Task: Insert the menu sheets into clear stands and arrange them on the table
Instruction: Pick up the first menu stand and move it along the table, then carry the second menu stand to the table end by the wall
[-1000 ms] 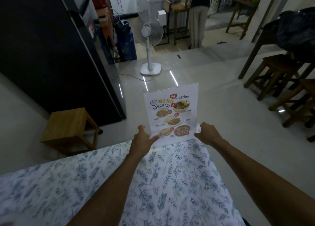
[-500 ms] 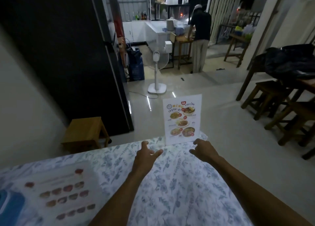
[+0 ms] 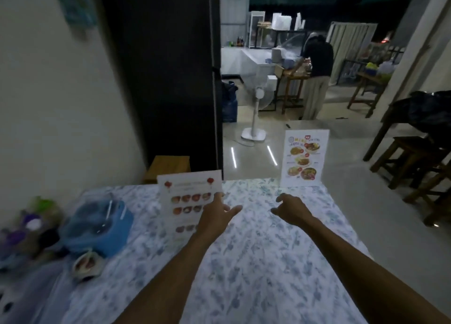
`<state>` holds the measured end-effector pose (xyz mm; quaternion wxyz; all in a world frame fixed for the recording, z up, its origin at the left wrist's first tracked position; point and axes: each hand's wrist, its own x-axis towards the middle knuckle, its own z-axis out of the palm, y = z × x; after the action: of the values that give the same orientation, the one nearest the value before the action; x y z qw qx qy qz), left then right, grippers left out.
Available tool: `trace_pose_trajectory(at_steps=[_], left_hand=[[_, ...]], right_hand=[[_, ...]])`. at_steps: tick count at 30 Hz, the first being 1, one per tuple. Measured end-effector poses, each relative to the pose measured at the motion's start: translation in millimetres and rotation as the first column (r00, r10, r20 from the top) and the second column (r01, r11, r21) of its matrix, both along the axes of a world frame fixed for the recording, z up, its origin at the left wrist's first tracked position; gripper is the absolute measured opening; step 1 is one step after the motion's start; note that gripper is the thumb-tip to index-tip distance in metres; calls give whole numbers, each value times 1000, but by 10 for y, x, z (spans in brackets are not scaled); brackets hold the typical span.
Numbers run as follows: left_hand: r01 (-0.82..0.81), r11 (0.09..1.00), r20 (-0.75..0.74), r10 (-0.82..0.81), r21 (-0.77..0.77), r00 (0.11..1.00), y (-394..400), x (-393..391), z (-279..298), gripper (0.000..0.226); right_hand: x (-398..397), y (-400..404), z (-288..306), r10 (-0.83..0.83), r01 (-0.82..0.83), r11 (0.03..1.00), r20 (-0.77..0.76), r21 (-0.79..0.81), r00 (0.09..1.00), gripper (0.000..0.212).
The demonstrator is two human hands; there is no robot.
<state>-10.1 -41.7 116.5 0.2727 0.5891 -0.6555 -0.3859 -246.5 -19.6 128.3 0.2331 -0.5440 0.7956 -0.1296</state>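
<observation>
A clear stand with a colourful menu sheet [image 3: 303, 158] stands upright at the far right edge of the table [image 3: 256, 262], which has a blue floral cloth. A second menu sheet with rows of red dishes [image 3: 188, 201] is left of the table's middle; whether it stands or lies flat I cannot tell. My left hand [image 3: 216, 217] hovers in front of this second menu, fingers spread, holding nothing. My right hand [image 3: 290, 209] is below the standing menu, apart from it, fingers loosely curled and empty.
A blue container [image 3: 97, 226], a small bowl [image 3: 85, 266] and blurred purple and green items [image 3: 29, 221] crowd the table's left side. Beyond the table are a wooden stool [image 3: 168, 167], a dark cabinet [image 3: 166, 79], a white floor fan [image 3: 255, 118], stools [image 3: 412, 157] and a person [image 3: 316, 74].
Both hands have let go of the standing menu and pulled back toward me. The view has swung left and up, bringing the second menu and the blue container into sight.
</observation>
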Motion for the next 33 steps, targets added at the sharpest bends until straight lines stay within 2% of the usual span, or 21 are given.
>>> trace_pose_trajectory(at_steps=[3,6,12,18,22,25,30,33], left_hand=[[-32,999,-83,32,0,996,162,437,76,82],[-80,997,-158,82,17,984,246,831,136,60],[-130,989,5,130,63,991,303,1453,-8,69],[-200,978,156,187,67,970,20,1772,-232,64],[-242,967,186,225,76,956,-362,1787,-353,63],[-246,959,166,222,141,961,-613,1725,-453,65],[-214,960,136,191,182,972,-831,1615,-620,61],[-214,961,161,187,176,969,-879,1638,-741,57]], right_hand=[[440,89,8,37,-37,999,20,6,999,54],[786,122,-4,66,-66,998,52,10,996,54],[1239,79,-190,139,-142,989,63,39,988,56],[1263,-166,-525,147,-151,985,47,83,988,60],[1202,-529,-749,119,-125,989,82,79,990,60],[1189,-777,-863,111,-124,988,148,87,983,62],[1211,-993,-1054,253,-278,957,228,82,940,56],[1204,-1066,-1069,286,-327,938,276,117,918,44]])
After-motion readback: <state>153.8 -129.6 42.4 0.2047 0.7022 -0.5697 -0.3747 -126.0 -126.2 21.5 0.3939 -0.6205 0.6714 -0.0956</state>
